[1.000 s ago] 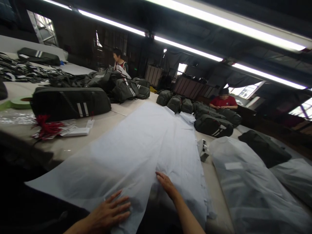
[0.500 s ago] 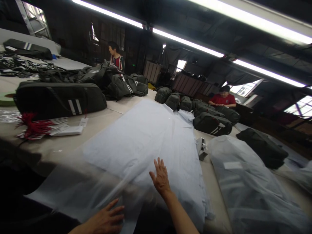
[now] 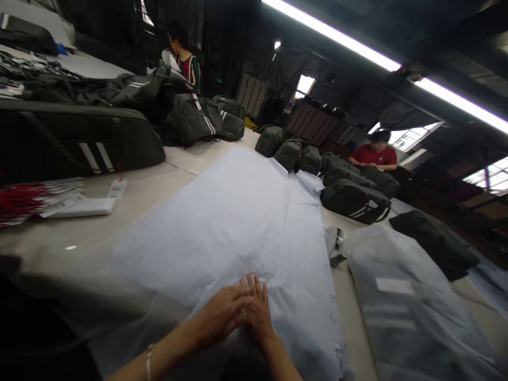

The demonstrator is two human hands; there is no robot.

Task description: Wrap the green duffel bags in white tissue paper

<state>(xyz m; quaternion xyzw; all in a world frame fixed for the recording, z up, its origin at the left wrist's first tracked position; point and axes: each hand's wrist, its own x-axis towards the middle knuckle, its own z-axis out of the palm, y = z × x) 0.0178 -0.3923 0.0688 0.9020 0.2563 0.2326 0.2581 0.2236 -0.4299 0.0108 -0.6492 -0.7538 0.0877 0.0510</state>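
A stack of whitish translucent plastic bags (image 3: 238,211) lies spread over the table in front of me. My right hand (image 3: 259,312) rests flat on the near part of the stack, fingers stretched forward. Coming in from the left, my left hand (image 3: 226,312) meets it; its fingers reach out over the back of the right hand, and its thumb is hidden. Nothing shows in either hand. The plastic is wrinkled around the fingertips.
To the right lies a dark bag inside a clear plastic bag (image 3: 397,312), near a small white device (image 3: 335,246). Dark duffel bags (image 3: 355,201) line the back. At left are a striped bag (image 3: 79,140) and red-stringed tags (image 3: 27,201). Two people (image 3: 375,155) work beyond.
My left hand has moved up and right from the near edge of the plastic to meet my right hand. The right hand has shifted slightly nearer. The view has tilted down and turned.
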